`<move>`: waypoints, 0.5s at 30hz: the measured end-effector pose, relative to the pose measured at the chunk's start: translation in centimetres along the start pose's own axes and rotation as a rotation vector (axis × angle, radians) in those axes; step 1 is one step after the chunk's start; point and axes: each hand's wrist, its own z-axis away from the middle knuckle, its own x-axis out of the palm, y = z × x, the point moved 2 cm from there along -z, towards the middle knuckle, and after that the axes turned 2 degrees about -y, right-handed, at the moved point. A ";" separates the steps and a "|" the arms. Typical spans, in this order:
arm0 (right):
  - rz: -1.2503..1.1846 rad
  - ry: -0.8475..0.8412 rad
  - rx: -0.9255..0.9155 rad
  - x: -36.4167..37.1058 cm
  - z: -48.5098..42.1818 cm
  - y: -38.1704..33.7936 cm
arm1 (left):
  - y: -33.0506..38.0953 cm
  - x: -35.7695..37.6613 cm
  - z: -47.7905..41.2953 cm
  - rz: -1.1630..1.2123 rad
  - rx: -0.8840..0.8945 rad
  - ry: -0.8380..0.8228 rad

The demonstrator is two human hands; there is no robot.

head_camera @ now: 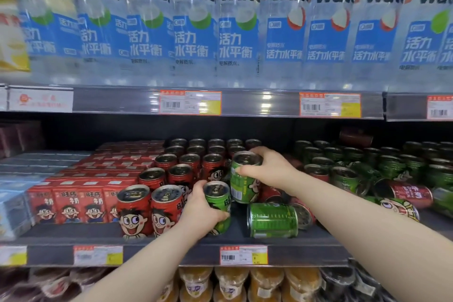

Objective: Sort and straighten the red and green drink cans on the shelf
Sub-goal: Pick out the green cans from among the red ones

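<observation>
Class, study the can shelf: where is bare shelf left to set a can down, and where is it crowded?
Bare: the front strip before the red cartons, and a narrow gap between the green can in the left hand and the toppled green can. Crowded: the red can rows behind, and the jumbled cans on the right.

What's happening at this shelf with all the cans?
A person is sorting drink cans. The left hand grips a front green can beside the upright red cans; the right hand holds a rear green can just behind it. A tipped green can lies on its side on the shelf, with toppled cans farther right.
</observation>
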 end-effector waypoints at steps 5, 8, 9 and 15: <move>-0.009 0.012 0.022 0.7 0.1 -0.2 | 0.2 -0.5 0.4 0.004 0.058 -0.035; -0.025 0.040 0.004 0.9 0.6 -0.4 | 0.6 -0.9 0.4 -0.039 0.138 -0.050; -0.035 0.054 0.000 0.8 0.7 -0.5 | 0.7 -1.0 0.3 -0.058 0.152 -0.056; -0.012 0.187 0.003 -1.4 2.7 -0.6 | 1.3 -1.1 -0.3 0.036 0.141 0.040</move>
